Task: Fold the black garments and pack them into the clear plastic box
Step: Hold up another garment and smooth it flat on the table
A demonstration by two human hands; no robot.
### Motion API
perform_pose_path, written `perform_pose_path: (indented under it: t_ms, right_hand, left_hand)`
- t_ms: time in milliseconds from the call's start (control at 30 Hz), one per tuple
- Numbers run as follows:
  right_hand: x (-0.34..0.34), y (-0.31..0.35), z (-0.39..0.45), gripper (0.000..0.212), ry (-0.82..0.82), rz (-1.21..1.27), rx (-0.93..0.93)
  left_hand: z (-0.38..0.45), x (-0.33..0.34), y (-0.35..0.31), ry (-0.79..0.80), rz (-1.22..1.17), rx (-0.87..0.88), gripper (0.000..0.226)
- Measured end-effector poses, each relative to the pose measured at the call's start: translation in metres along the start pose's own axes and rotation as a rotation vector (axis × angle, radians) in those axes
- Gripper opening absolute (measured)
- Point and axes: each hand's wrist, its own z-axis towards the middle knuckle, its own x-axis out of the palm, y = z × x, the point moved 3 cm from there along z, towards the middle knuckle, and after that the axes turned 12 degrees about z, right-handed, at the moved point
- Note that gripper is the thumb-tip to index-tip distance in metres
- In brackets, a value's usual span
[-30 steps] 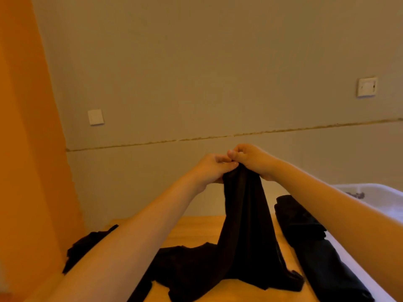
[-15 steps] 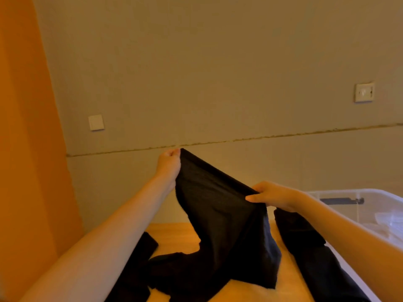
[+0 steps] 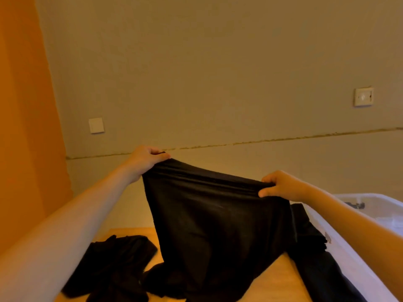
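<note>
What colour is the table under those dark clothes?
The table is a light, warm wood tone with no pattern, seen best in the head view, the only one.

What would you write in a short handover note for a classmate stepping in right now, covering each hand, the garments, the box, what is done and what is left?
Left hand and right hand each grip a top corner of the held black garment, stretched between them above the wooden table.
A crumpled black garment lies on the table at left; a dark garment lies beside the clear plastic box.
Done: held garment spread out.
Left: fold it, fold the others, pack all into the box.
</note>
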Motion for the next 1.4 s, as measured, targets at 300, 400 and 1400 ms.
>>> perform_pose_path:
  t_ms: [300, 400, 1400]
  right_hand:
    - [-0.06, 0.0, 0.0, 0.018, -0.109, -0.082, 0.098]
    - [-0.09, 0.013, 0.003, 0.02, -0.178, -0.174, 0.094]
    - [-0.199, 0.159, -0.011, 0.016, -0.808, -0.212, -0.266]
  left_hand:
    - [0.021, -0.041, 0.018, -0.409, -0.246, -0.043, 0.02]
    - [0.034, -0.049, 0.011, -0.464, -0.328, -0.072, 0.015]
    - [0.053, -0.134, -0.054, -0.58, 0.726, 0.202, 0.02]
